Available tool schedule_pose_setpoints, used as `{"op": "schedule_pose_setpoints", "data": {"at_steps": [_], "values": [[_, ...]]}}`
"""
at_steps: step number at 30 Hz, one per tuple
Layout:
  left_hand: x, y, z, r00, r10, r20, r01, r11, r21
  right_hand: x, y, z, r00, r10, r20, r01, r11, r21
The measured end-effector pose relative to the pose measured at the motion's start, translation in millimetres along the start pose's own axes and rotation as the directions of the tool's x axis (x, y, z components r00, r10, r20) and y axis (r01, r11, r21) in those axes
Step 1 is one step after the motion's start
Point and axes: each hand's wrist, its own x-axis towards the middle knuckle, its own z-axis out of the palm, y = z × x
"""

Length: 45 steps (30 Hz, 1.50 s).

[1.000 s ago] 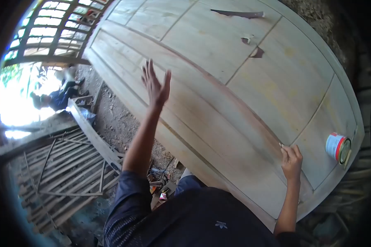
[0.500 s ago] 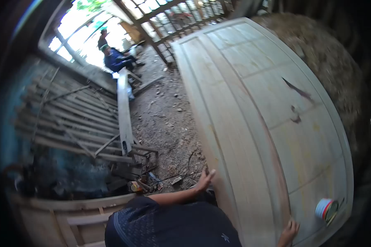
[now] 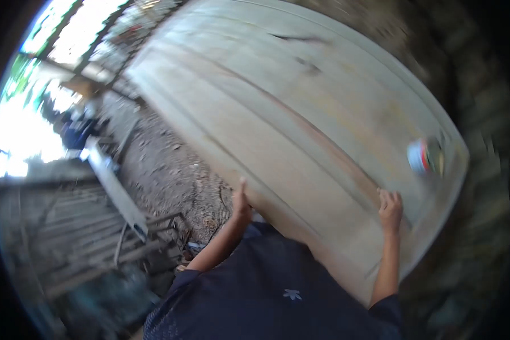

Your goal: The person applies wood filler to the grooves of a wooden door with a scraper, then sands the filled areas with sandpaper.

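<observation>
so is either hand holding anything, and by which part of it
It cannot be told. The right hand's fingers are bunched at the panel, too blurred to show anything pinched; the left hand, by its edge, shows nothing held.

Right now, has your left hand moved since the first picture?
Yes. My left hand was out over the big wooden panel; now it's back toward me, at the panel's long edge.

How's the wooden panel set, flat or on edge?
Flat: the wooden panel lies broad face up, with a tin resting on it.
</observation>
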Motion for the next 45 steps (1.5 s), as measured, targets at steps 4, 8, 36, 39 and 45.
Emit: {"op": "schedule_pose_setpoints", "data": {"at_steps": [4, 8, 36, 39, 45], "values": [[15, 2, -6, 0.986, -0.073, 0.148, 0.084, 0.994, -0.071, -61, 67, -32, 0.995, 0.071, -0.072, -0.073, 0.997, -0.033], [5, 7, 2, 0.990, -0.062, 0.130, 0.053, 0.996, 0.075, 28, -5, 69, 0.975, -0.126, -0.185, 0.153, 0.978, 0.139], [-8, -9, -34, 0.944, -0.330, 0.016, 0.329, 0.943, 0.046, -16, 40, 4, 0.983, -0.069, -0.167, 0.070, 0.998, 0.001], [-32, -2, -24, 0.940, -0.315, 0.130, 0.308, 0.949, 0.071, -35, 55, -14, 0.990, -0.057, -0.132, 0.059, 0.998, 0.007], [-19, -3, -42, 0.922, -0.336, 0.190, 0.340, 0.940, 0.011, -29, 55, 2, 0.972, -0.060, -0.229, 0.083, 0.992, 0.091]]}}
